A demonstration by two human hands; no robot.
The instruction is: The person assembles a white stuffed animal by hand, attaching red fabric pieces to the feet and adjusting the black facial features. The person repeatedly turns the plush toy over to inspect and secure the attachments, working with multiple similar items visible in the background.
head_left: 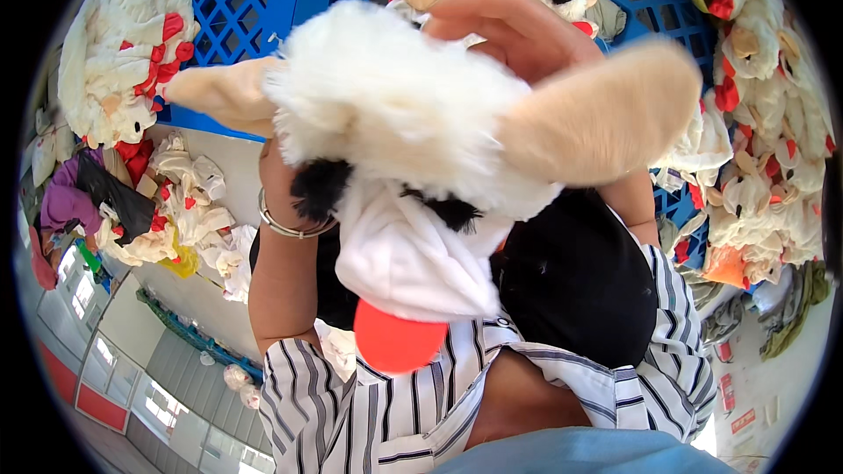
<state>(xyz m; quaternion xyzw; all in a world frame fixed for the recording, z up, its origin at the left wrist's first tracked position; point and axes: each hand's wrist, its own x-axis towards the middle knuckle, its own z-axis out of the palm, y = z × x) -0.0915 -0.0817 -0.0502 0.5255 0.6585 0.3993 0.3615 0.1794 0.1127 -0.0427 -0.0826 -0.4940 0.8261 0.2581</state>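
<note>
Close in front of me is a plush animal head (386, 88) with shaggy white fur, two beige ears, black tufts, a smooth white muzzle and a red tongue. Over its far upper edge curve the fingers of my right hand (527, 26), closed on the plush. My left hand (275, 174) reaches up behind the ear on the left, a bangle on its wrist; the plush hides its fingers. The ear on the right is smeared by motion.
Blue lattice crates or panels (233, 13) lie beyond. White plush pieces with red parts are heaped at the left (114, 53), far middle and right (764, 158). Black cloth (580, 281) shows below the plush. Purple and black fabric (70, 197) lies further left.
</note>
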